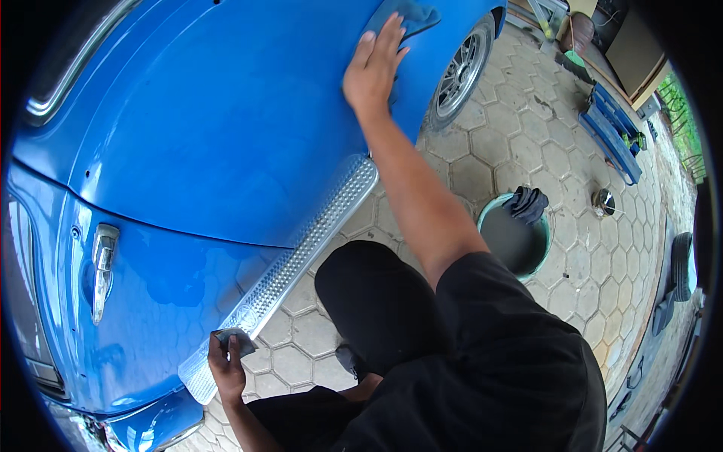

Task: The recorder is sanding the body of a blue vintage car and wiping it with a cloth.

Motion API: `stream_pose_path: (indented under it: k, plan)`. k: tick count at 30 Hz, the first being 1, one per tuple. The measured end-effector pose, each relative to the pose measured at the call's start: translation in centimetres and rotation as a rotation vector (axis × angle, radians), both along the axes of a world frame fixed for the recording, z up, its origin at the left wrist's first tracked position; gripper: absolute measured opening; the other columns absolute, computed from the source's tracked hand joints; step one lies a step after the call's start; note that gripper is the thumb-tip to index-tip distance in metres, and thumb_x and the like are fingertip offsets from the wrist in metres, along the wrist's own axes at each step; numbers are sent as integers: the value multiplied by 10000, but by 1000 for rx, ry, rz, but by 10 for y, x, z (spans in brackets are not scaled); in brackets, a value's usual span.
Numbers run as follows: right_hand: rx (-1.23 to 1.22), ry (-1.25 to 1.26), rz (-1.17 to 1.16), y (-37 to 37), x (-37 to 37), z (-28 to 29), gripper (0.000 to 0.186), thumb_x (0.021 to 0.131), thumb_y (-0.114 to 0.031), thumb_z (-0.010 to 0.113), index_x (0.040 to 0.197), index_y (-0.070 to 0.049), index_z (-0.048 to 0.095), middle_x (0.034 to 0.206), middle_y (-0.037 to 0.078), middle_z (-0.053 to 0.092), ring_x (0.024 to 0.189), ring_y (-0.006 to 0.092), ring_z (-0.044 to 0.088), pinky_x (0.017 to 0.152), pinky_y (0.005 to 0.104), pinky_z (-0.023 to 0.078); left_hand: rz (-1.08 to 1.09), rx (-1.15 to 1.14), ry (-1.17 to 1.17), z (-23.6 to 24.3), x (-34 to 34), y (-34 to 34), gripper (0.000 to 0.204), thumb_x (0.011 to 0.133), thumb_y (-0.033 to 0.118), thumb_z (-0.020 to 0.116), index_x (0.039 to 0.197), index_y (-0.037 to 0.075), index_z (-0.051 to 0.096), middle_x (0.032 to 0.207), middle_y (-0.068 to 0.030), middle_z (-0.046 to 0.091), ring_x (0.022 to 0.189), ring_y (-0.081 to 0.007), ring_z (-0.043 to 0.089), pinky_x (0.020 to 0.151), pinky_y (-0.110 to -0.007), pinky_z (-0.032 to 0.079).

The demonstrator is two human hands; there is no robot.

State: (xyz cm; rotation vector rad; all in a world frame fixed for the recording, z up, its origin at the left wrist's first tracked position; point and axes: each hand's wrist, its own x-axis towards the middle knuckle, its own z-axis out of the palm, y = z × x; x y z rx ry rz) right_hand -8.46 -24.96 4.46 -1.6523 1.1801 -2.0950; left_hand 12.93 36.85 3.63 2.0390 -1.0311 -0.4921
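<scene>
A blue car (211, 113) with a rounded, glossy body fills the left side. My right hand (374, 71) reaches out to the fender near the wheel, pressing a blue cloth (419, 18) against the paint. Its fingers lie along the cloth, which sticks out past the fingertips. Lower down, my left hand (228, 369) pinches a small dark grey piece of sandpaper (238, 343) between thumb and fingers. It is close beside the end of the silver, dimpled running board (275, 275). Wet-looking patches show on the door below the seam.
On the hexagonal pavers (520, 143) to my right stands a green bucket (547, 252) of murky water, a dark rag (527, 203) over its rim. A small round tin (602, 202) and a blue metal stand (611, 135) are farther off. The car wheel (463, 71) is beyond my right hand.
</scene>
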Motion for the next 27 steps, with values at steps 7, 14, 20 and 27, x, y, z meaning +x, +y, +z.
stream_pose_path:
  k: [7, 14, 20, 27]
  plan:
    - [63, 132, 279, 156, 34, -80, 746, 1317, -318, 462, 1913, 79, 251, 1951, 416, 240, 1822, 644, 212, 1479, 745, 193, -41, 133, -54, -15, -8, -12, 137, 1237, 103, 720, 1221, -24, 672, 1050, -83, 735, 978, -134, 676, 899, -346, 570]
    - [121, 456, 466, 208, -18, -179, 599, 1092, 40, 673, 1691, 30, 661, 1742, 319, 585, 1544, 566, 654, 1252, 560, 604, -11, 179, -75, -25, -3, -24, 162, 1230, 131, 732, 1209, -21, 678, 1021, -90, 749, 965, -139, 684, 890, -362, 574]
    - [665, -202, 461, 208, -52, -115, 534, 1083, 58, 643, 1599, -34, 748, 1481, 234, 786, 1219, 414, 845, 1050, 468, 667, -22, 33, -83, -9, -10, -15, 144, 1250, 118, 702, 1235, -24, 681, 1052, -90, 766, 979, -133, 701, 889, -340, 581]
    - [-107, 104, 1603, 413, -53, 29, 425, 1183, -72, 650, 1598, -6, 717, 1616, 236, 675, 1486, 434, 700, 1215, 535, 599, -26, 209, -541, 48, 32, 10, 143, 1255, 127, 688, 1271, -12, 718, 1091, -150, 792, 999, -188, 734, 916, -385, 602]
